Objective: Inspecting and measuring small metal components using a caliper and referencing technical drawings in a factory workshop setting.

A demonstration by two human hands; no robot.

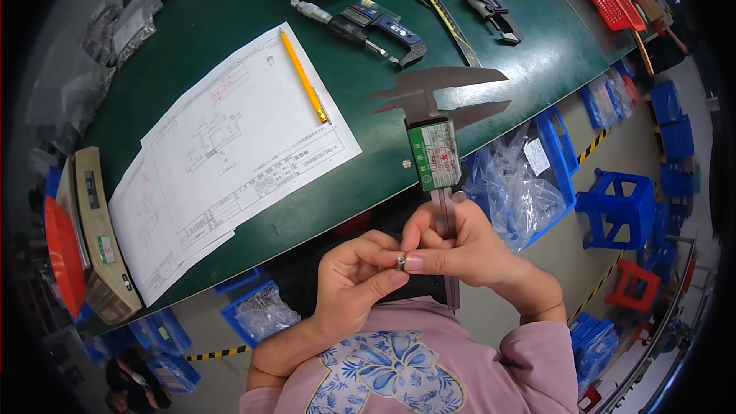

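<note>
At the far left, a beige bench scale (100, 234) with a red pan (63, 257) stands by the bench edge, next to overlapping drawing sheets (245, 100) with a yellow pencil (304, 80) lying across the upper one. Nearer the middle, in front of the bench, the left hand (349, 268) pinches a small metal fitting (400, 261) between thumb and forefinger, its other fingers curled in. The fitting sits between the two hands, over the person's lap; its finer shape is too small to tell. It looks light, rigid and smooth, so it should be hard to crush but easy to let slip; a fingertip pinch on opposite sides, leaving the end face bare, seems the best hold. Beyond the left hand, a digital micrometer (368, 31) lies on the green bench (230, 0). Just right of the fitting, a caliper (435, 157) reaches over the bench with its jaws apart; being long and stiff with a heavier head, it likely wants support on the beam near the slider. The right hand (471, 245) has its fingers bent about that beam, while thumb and forefinger close in on the fitting. Further right is a blue bin (566, 161) of clear plastic bags (510, 192).
</note>
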